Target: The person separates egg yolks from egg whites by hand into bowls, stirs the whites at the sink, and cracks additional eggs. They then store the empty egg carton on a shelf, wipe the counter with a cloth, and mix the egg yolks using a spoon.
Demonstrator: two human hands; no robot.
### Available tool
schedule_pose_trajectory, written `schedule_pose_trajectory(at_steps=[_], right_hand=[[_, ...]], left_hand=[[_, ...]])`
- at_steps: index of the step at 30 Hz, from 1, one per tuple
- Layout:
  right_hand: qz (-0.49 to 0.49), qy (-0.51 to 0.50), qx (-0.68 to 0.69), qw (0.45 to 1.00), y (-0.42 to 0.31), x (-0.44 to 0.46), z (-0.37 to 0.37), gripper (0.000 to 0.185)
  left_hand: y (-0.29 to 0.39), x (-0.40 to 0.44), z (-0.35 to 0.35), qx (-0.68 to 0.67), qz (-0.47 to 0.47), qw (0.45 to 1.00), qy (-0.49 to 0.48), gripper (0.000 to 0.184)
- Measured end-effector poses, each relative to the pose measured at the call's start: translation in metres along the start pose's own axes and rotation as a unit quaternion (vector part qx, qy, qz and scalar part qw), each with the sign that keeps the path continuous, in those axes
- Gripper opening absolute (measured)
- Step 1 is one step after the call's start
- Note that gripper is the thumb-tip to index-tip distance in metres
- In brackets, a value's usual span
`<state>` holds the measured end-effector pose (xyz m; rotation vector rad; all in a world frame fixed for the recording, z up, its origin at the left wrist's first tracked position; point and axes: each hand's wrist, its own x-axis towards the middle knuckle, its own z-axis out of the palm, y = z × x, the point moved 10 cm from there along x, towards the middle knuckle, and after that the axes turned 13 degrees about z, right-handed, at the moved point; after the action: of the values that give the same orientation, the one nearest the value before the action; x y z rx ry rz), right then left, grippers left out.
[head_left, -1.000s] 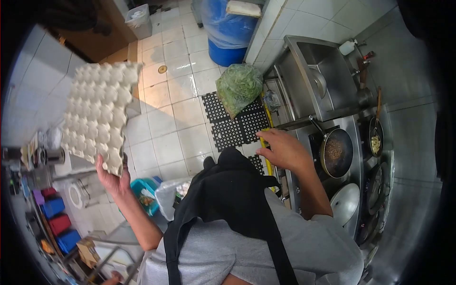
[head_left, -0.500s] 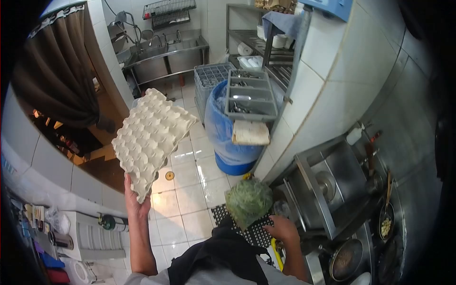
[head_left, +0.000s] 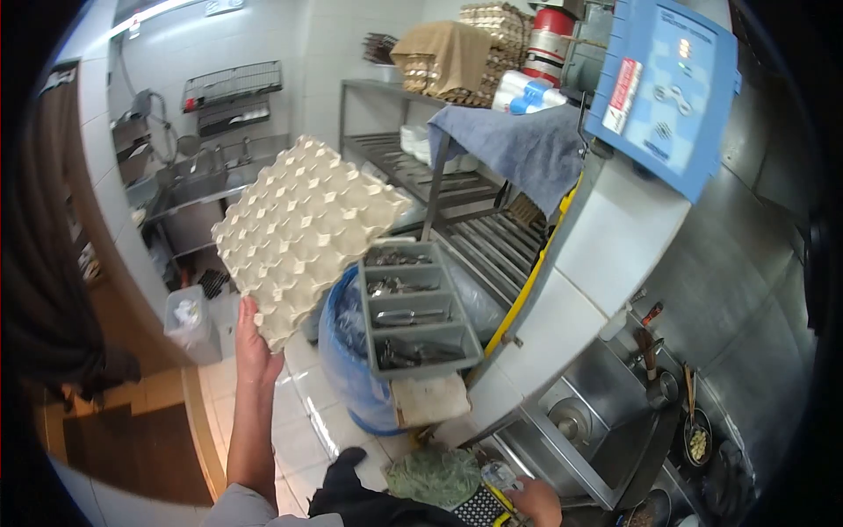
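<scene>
1. Currently, our left hand [head_left: 255, 347] grips the cardboard egg tray [head_left: 307, 233] by its lower corner, raised between us and the back sinks [head_left: 189, 193].
2. Its bumpy face is turned toward us, tilted, its longer edge running up to the right.
3. We see cutlery in the four-compartment box [head_left: 430, 366], greens in a plastic bag [head_left: 435, 474].
4. Our right hand [head_left: 536, 501] hangs low, loosely curled; we cannot tell whether it holds anything.

Left forearm [head_left: 252, 435] held raised, nearly upright; left hand [head_left: 256, 344] clasped, fingers partly hidden. Right hand [head_left: 536, 502] held low, fingers loosely bent and pointed leftward, back turned upward.
</scene>
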<state>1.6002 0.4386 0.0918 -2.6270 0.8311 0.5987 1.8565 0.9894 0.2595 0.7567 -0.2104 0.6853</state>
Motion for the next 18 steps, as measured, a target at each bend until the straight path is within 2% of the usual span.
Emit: schedule_pose_trajectory(at_steps=[1, 2, 4, 5, 8, 11, 14, 15, 18], right_hand=[[0.066, -0.06, 0.002, 0.996, -0.005, -0.004, 0.008, 0.059], [0.077, -0.056, 0.011, 0.995, -0.018, -0.006, 0.003, 0.059], [0.161, -0.123, 0.014, 0.979, -0.024, -0.006, 0.023, 0.062], [0.175, -0.125, 0.026, 0.976, -0.03, -0.005, 0.036, 0.062], [0.22, -0.066, -0.013, 0.973, -0.036, 0.007, 0.054, 0.061], [0.222, -0.083, -0.022, 0.971, -0.056, 0.008, 0.08, 0.063], [0.23, -0.073, 0.059, 0.969, -0.131, -0.017, 0.036, 0.062], [0.226, -0.015, 0.067, 0.972, -0.142, -0.018, 0.031, 0.055], [0.194, 0.013, 0.048, 0.98, -0.175, -0.025, 0.025, 0.048]], left_hand=[[-0.025, 0.029, 0.011, -0.026, -0.016, 0.998, -0.058, 0.058], [-0.049, 0.055, 0.02, -0.034, -0.025, 0.997, -0.068, 0.058], [-0.084, 0.103, 0.057, -0.077, -0.017, 0.992, -0.096, 0.056], [-0.103, 0.125, 0.072, -0.116, -0.038, 0.986, -0.116, 0.053], [-0.146, 0.191, 0.09, -0.115, -0.045, 0.984, -0.13, 0.051], [-0.166, 0.231, 0.081, -0.114, -0.053, 0.981, -0.145, 0.051], [-0.17, 0.27, 0.062, -0.114, -0.052, 0.98, -0.155, 0.05], [-0.167, 0.279, 0.056, -0.122, -0.051, 0.977, -0.168, 0.051], [-0.152, 0.298, 0.047, -0.14, -0.06, 0.971, -0.186, 0.053]])
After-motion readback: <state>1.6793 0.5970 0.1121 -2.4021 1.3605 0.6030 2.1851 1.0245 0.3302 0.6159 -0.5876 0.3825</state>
